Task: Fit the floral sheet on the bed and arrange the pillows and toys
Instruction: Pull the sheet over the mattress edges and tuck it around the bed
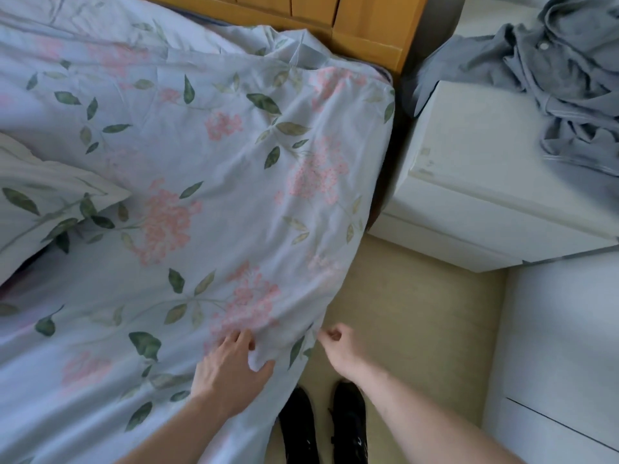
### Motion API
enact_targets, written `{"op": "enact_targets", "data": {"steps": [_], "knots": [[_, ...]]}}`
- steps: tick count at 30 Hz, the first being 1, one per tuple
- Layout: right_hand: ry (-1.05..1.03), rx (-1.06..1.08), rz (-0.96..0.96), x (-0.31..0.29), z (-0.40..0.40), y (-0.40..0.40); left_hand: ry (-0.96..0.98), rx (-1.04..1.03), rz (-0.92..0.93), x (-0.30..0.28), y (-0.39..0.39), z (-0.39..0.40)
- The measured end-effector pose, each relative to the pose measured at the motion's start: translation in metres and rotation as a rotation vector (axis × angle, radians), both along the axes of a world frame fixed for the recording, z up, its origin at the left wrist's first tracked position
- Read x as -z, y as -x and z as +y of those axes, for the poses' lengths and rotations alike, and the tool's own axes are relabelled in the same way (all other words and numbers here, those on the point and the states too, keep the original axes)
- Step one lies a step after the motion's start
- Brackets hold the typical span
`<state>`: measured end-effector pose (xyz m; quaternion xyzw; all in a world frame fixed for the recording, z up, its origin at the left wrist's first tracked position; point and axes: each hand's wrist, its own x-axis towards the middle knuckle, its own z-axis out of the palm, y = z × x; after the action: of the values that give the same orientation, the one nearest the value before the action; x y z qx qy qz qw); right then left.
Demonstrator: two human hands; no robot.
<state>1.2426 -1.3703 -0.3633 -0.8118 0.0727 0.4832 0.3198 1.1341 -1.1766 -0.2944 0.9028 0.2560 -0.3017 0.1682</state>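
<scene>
- Head view: the floral sheet, pale blue with pink blossoms and green leaves, lies spread over the bed and takes up the left and middle of the scene; its right edge hangs over the side of the bed toward the floor.
- The left hand is at the near right edge of the sheet, fingers and thumb curled round a bunched fold of the fabric.
- The right hand is just right of it, over the floor, fingers curled with the fingertips touching the hanging edge of the sheet; whether it actually pinches the cloth cannot be told.
- The two hands are near each other but apart, with a strip of sheet between them.
- A pillow in matching floral cloth lies on the sheet at the left edge of the scene, one corner pointing right.
- A wooden headboard runs along the far side of the bed, and the sheet is rumpled against it.
- A white nightstand stands just right of the bed, at the far right.
- A crumpled grey garment lies on the nightstand's top, part of it drooping over the far left side.
- Two black shoes stand on the pale yellow floor at the near edge, beside the bed.
- White furniture fills the near right corner.
</scene>
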Motion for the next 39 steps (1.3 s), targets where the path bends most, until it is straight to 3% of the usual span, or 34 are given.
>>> {"op": "enact_targets", "data": {"steps": [5,13,19,23,31,35,39], "knots": [[-0.055,-0.127,0.053,-0.010,0.029,0.022,-0.044,-0.076,0.000,0.008,0.038,-0.001],[0.028,-0.224,-0.148,-0.020,0.035,0.043,0.000,-0.045,-0.112,0.006,0.061,-0.016],[0.041,-0.201,-0.025,-0.027,-0.003,0.055,0.022,-0.065,-0.186,0.000,0.072,-0.024],[-0.045,-0.226,0.068,-0.028,0.018,0.071,0.022,-0.068,-0.207,0.004,0.071,-0.025],[-0.078,0.104,0.034,-0.020,0.054,0.100,0.195,0.091,-0.163,-0.010,0.074,-0.047],[-0.038,0.116,0.140,-0.023,0.035,0.119,0.095,-0.137,-0.214,-0.009,0.099,-0.047],[-0.023,0.097,0.082,-0.030,0.019,0.132,-0.029,-0.148,-0.085,-0.006,0.142,-0.011]]}}
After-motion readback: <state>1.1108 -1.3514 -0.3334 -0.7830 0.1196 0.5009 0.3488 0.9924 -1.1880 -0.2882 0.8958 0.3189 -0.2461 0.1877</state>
